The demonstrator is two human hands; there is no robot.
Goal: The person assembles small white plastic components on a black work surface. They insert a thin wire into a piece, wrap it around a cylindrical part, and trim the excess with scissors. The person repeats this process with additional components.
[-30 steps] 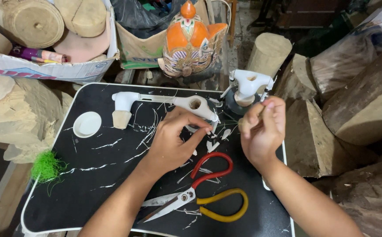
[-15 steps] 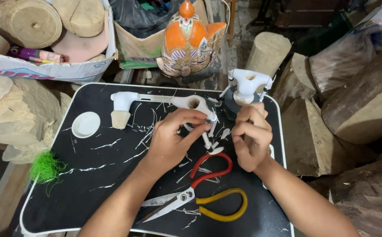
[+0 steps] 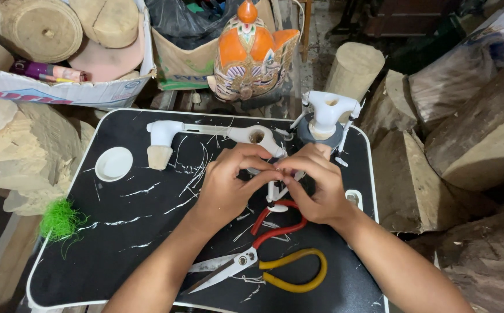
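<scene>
We pinch a small white plastic piece (image 3: 273,188) with left hand (image 3: 232,185) and right hand (image 3: 316,188), both grips closed on it, beyond the desk's (image 3: 119,243) far-left corner a white cardboard box (image 3: 61,87).

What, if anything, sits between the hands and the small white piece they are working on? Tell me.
Nothing visible. The left hand and right hand already pinch the small white piece directly with their fingertips. The scissors lie below it, nearer the person, on the black tray.

Hands closing together over the black tray: right hand (image 3: 316,185) coming in from beside the white stand (image 3: 326,113) to meet left hand (image 3: 234,182), fingertips now touching around a small white piece (image 3: 273,191), above the scissors (image 3: 252,255).
</scene>
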